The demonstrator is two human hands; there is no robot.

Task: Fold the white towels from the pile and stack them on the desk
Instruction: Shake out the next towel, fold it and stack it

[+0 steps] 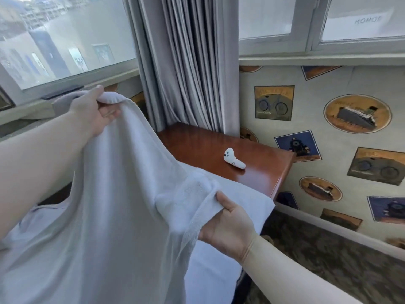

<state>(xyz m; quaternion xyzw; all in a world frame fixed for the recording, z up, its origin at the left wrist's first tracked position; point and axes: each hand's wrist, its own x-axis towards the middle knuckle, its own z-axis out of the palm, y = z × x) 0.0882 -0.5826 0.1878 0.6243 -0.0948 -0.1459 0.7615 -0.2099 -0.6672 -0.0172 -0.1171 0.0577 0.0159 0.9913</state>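
A reddish-brown wooden desk point(258, 172) stands in the corner of the room, its polished top catching light from the windows. A small white handheld controller point(234, 161) lies on the bare wood, apart from everything else. Grey pleated curtains point(188, 62) hang in the corner behind the desk, between a large window point(65, 40) on the left and a second window point(317, 23) on the right. Below the right window the wall is covered with wallpaper point(328, 119) printed with pictures of bicycles and locomotives. A dark patterned carpet point(328, 249) lies beside the desk.

The person holds a white towel point(122, 205) up in the air in front of the desk. The left hand point(94, 113) grips its top edge high up, fingers curled round the cloth. The right hand point(228, 224) pinches a bunched edge lower down, thumb on top.

More white cloth point(247, 207) lies flat on the near end of the desk, one corner hanging over the edge. The raised towel hides most of it and the desk's near part, so whether it is one piece or several cannot be told. Both forearms are cut off by the frame.
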